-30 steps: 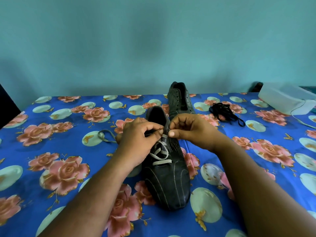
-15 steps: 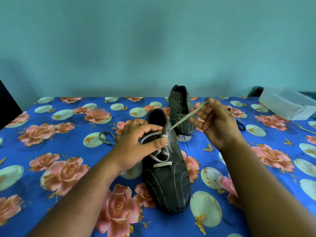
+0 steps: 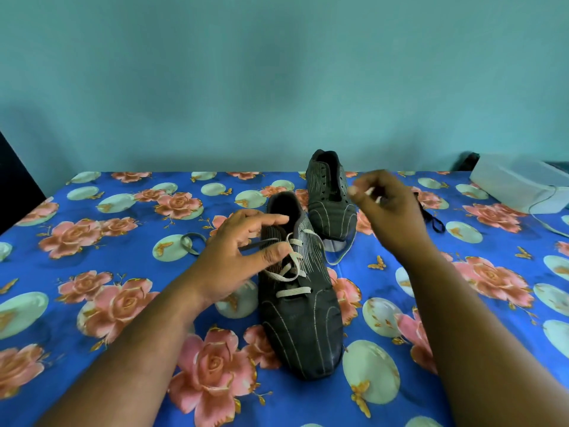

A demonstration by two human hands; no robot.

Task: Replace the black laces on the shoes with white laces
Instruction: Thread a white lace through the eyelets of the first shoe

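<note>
Since a moment ago my right hand (image 3: 389, 208) has swung right of the near black striped shoe (image 3: 300, 291), pinching white flat lace (image 3: 292, 292); my left hand (image 3: 243, 251), fingers spread, grips nothing, so unheld crossings may slacken.

We saw the near shoe (image 3: 303, 315), black with pale stripes, lying toe toward us, a white lace (image 3: 292, 272) crossing its lower eyelets. The far shoe (image 3: 329, 195) stood just behind it, unlaced, eyelets bare. Black laces (image 3: 432, 218) lay to the right, mostly hidden.
</note>
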